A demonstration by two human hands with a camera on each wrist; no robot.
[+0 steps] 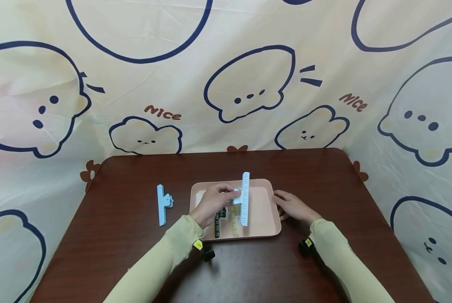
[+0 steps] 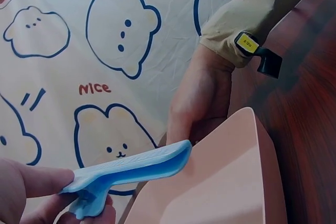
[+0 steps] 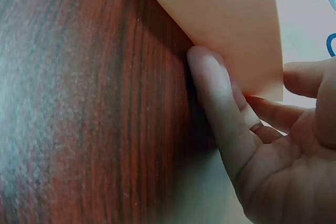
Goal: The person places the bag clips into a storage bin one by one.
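Apparently, handling a blue clip (image 1: 244, 202) above the pink tray (image 1: 261, 212) was the step: the left grip (image 1: 215, 201) pinched it, while the right grip (image 1: 295, 207) touched the tray's end, whether clamped I couldn't tell. The next move probably called for a steady pinch. The clip looked plastic, long and channelled; the tray smooth, round-cornered; the counter (image 1: 320, 181) dark, glossy, wood-grained.

A dark reddish-brown, wood-grain table (image 1: 97, 235) with rounded far corners stands against creamy white, slightly creased cloth hangings (image 1: 195, 84) that line the far, left and right sides. They carry big navy-outlined cartoon animals (image 1: 254, 80), red-brown "Nice" lettering (image 1: 162, 112) and brown flowers (image 1: 90, 173). Soft light leaves a pale sheen on the table's near middle.
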